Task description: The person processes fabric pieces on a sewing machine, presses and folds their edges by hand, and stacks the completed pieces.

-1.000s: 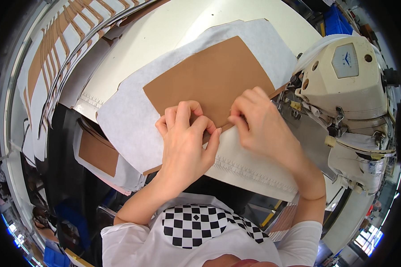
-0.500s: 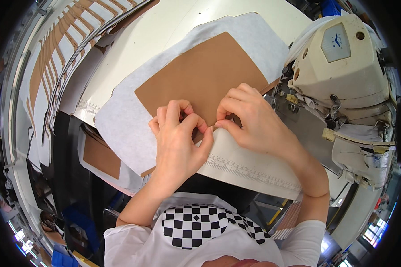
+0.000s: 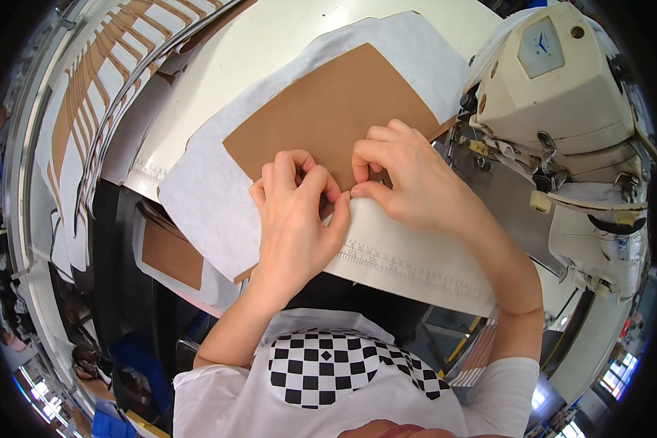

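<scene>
A brown leather-like panel lies on a larger white fabric-like sheet in front of me. My left hand pinches the panel's near corner between thumb and index finger, its other fingers curled. Right beside it, the thumb and fingertips of my right hand close on the same edge. The two thumbs almost meet there. Just what part of the edge lies between the fingertips is largely hidden by the fingers.
A cream sewing machine stands to the right. The pale worktable has a printed ruler scale along its near edge. Stacked brown and white pieces hang at far left. Another brown-and-white piece lies below the table's left edge.
Both hands keep their pinch at the panel's edge. The whole view has shifted slightly, so hands and panel sit a little higher in the picture.
</scene>
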The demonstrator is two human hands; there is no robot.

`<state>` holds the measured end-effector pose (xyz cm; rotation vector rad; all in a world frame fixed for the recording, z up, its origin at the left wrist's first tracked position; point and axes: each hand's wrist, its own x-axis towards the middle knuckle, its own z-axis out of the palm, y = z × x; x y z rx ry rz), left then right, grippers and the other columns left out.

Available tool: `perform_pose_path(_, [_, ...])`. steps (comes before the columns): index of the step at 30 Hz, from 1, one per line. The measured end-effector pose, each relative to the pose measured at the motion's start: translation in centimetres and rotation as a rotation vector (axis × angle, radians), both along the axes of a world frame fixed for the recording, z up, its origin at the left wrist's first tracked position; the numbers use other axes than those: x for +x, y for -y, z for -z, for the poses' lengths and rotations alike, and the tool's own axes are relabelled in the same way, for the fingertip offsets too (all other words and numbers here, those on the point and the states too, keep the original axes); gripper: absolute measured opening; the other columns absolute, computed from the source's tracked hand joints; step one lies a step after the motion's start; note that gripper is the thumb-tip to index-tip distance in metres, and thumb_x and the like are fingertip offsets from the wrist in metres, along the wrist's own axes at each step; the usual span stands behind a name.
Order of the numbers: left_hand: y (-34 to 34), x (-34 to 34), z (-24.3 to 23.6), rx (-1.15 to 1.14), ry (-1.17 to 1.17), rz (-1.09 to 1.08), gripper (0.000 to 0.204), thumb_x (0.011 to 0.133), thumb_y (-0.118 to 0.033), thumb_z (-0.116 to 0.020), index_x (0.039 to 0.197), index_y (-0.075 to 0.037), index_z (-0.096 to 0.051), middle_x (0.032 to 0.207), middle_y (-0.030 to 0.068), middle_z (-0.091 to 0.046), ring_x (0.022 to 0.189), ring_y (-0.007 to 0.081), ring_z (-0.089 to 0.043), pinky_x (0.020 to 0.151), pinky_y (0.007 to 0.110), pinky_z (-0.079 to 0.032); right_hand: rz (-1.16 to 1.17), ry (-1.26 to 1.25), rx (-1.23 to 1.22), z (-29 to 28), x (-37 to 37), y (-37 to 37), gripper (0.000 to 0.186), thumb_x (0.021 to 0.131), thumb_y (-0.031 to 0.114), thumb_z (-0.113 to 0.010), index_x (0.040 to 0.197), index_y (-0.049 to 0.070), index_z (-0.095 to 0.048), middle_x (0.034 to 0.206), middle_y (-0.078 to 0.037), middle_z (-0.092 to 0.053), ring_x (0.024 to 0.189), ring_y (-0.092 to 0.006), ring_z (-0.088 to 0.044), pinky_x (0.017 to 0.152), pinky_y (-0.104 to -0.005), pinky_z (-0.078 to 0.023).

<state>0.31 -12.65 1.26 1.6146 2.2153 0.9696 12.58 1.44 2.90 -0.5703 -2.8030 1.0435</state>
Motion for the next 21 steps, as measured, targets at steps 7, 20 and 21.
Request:
perform_pose_path(7, [1.0, -1.8, -0.1, -0.018, 0.122, 0.085, 0.015, 0.084, -0.007, -0.067, 0.097, -0.004, -0.060, 0.110, 0.0117, -0.050, 0.103, 0.0307, -0.051, 0.096, 0.044, -0.037, 0.001, -0.077, -0.117, 0.3, 0.5, -0.2, 0.016, 0.076, 0.005, -0.069, 0.084, 0.005, -0.055, 0.081, -0.007, -0.052, 0.083, -0.0250, -0.048, 0.077, -0.0348, -0.040])
perform_pose_path(20, [3.3, 2.8, -1.0, 0.150, -0.356, 0.414, 0.034, 0.080, -0.008, -0.067, 0.113, 0.001, -0.064, 0.113, 0.0116, -0.060, 0.104, 0.0278, -0.060, 0.082, 0.032, -0.049, 0.351, -0.278, 0.282, 1.8, 6.9, 4.6, 0.008, 0.082, 0.005, -0.064, 0.090, 0.003, -0.065, 0.094, -0.007, -0.062, 0.090, -0.0259, -0.056, 0.079, -0.0361, -0.044])
perform_pose_path(21, [3.5, 2.4, -0.3, 0.143, -0.338, 0.430, 0.035, 0.082, -0.007, -0.067, 0.116, 0.000, -0.063, 0.116, 0.0128, -0.058, 0.109, 0.0327, -0.057, 0.088, 0.040, -0.049, 0.356, -0.273, 0.281, 1.8, 7.8, 5.7, 0.008, 0.082, 0.005, -0.064, 0.090, 0.003, -0.065, 0.094, -0.007, -0.062, 0.090, -0.0259, -0.056, 0.079, -0.0361, -0.044])
